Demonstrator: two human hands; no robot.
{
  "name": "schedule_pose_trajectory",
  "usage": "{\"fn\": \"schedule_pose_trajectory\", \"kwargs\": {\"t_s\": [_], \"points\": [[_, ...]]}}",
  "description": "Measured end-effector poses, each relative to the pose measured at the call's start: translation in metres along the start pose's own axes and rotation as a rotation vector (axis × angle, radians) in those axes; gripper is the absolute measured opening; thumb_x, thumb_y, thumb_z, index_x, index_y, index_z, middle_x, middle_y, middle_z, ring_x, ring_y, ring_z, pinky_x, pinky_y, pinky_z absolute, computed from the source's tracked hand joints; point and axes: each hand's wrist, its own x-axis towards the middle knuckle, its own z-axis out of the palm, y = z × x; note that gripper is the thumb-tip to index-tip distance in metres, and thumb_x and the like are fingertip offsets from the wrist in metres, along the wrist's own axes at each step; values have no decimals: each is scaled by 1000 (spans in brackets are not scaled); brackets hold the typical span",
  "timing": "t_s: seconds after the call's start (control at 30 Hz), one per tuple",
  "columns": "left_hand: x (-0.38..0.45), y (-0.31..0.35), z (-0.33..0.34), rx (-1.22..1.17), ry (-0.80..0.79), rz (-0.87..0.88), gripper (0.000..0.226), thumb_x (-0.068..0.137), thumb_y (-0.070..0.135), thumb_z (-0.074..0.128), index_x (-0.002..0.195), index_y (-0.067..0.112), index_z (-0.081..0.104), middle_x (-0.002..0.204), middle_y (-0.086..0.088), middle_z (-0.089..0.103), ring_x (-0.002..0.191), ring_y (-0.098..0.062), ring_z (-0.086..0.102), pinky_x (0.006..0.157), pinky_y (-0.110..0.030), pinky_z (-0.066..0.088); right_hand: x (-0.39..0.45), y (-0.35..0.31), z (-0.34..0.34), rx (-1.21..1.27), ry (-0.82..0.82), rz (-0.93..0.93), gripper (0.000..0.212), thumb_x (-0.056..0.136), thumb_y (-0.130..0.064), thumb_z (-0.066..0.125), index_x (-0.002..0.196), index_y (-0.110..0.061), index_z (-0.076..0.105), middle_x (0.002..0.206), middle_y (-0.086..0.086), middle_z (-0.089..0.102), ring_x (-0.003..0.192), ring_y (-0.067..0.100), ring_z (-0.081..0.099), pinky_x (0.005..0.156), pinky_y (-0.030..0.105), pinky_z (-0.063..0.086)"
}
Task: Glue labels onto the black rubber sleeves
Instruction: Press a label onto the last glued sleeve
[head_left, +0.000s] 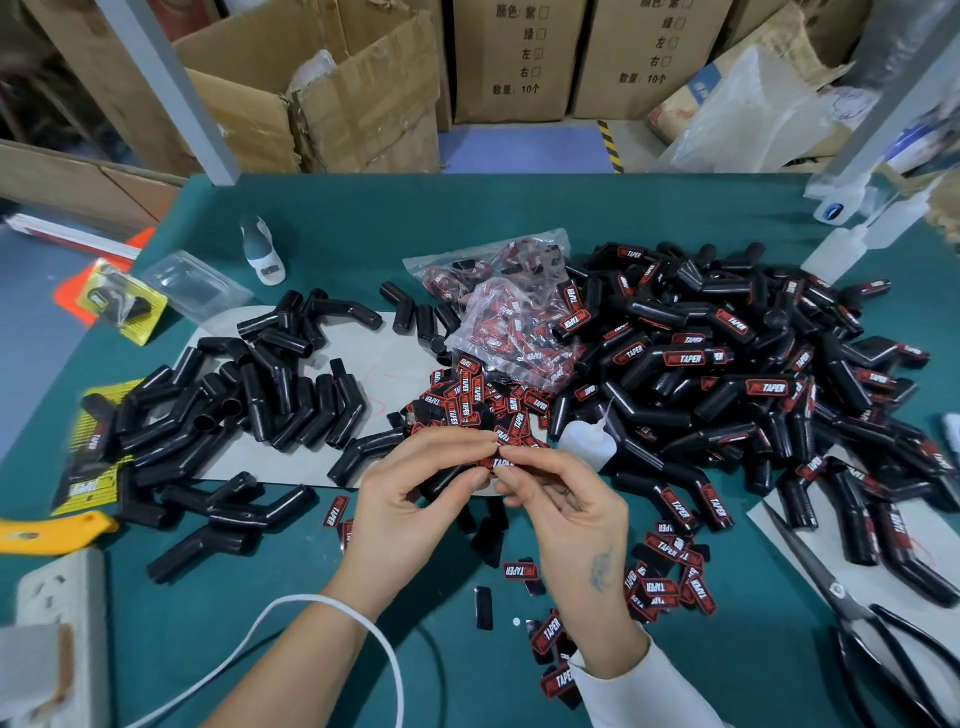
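- A red-and-black label (500, 462) sits between both hands, low in the middle of the view, above the green desk (322, 218).
- The left hand (415, 499) pinches its left side with thumb and forefinger; the right hand (558, 499) pinches its right edge the same way. Both sets of fingers are closed on it, perhaps peeling or readying it.
- A black sleeve (447, 475) lies just under the hands; whether the left hand also holds it I cannot tell.
- Just beyond the right hand stands a small white glue bottle (584, 441), nozzle tilted up and left.
- Loose labels (467, 395) are heaped behind the hands and scattered nearer, by the right wrist.
- Bare sleeves (249, 400) are piled to the left, labelled sleeves (727, 358) to the right.
- Scissors (852, 608) lie at the far right.
- Risks, as I judge: the small label could slip from the pinch and be lost among the loose ones; glue could foul the fingertips; a crooked placement on the curved sleeve would set askew; an elbow could tip the bottle.
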Motion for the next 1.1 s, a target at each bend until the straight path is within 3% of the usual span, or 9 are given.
{"fn": "schedule_pose_trajectory", "kwargs": {"t_s": [0.6, 0.83, 1.1], "points": [[0, 5, 0, 37, 18, 10, 17, 90, 7, 77, 106, 12, 78, 116, 4, 76, 112, -19, 71, 99, -28, 53, 2, 3, -2, -69, -44, -54, 28, 94, -2, 72, 101, -28, 80, 97, 1, 70, 77, 23, 73, 75, 25, 59], [-1, 10, 0, -26, 19, -51, 15, 92, 16, 73, 103, 26, 71, 117, 5, 76, 112, -22, 72, 97, -33, 55, 3, 5, -4, -159, -93, -102, 30, 97, -4, 69, 109, -29, 81, 97, -1, 65, 76, 26, 70, 74, 35, 61], [-1, 6, 1, -22, 24, -10, 19, 93, 12, 72, 104, 27, 68, 117, 3, 74, 112, -26, 71, 96, -35, 54, 1, 1, -1, -112, -50, 16, 18, 94, -20, 73, 101, -37, 74, 95, -2, 70, 79, 23, 73, 74, 28, 60]]}}
